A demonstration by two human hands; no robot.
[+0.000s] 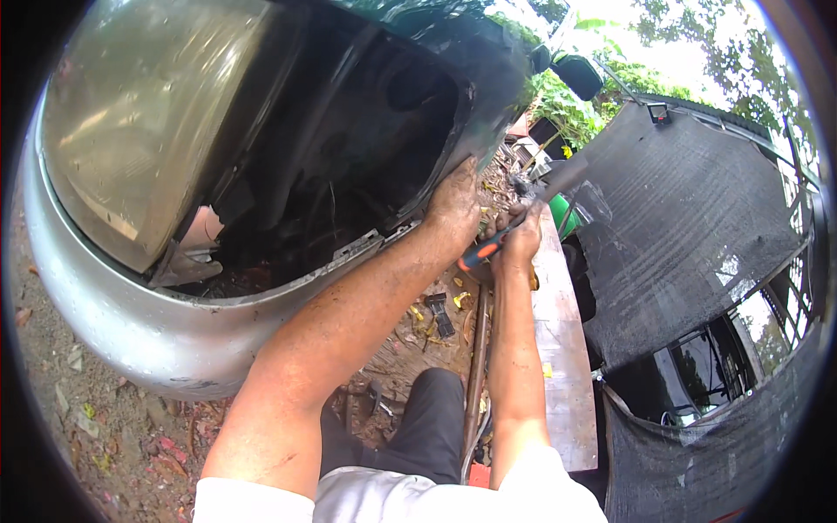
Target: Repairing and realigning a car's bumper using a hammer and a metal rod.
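Observation:
My left hand [455,193] rests against the edge of a dark green car fender [484,131], its visible fingers stretched along the panel and partly hidden. Just to its right, my right hand [520,234] is closed round the black-and-orange handle [479,253] of a long, flat grey tool that looks like a file [562,181]. The blade points up and away to the right, apart from the fender. Left of my hands gapes the dark headlight opening [349,131] of the car, bordered below by a silver bumper [157,340].
A long board [562,349] and a rusty pipe [479,366] run along my right side. Muddy ground below holds a black plastic piece [440,315] and leaves. Dark netting [697,218] hangs at the right, near a green container [562,213].

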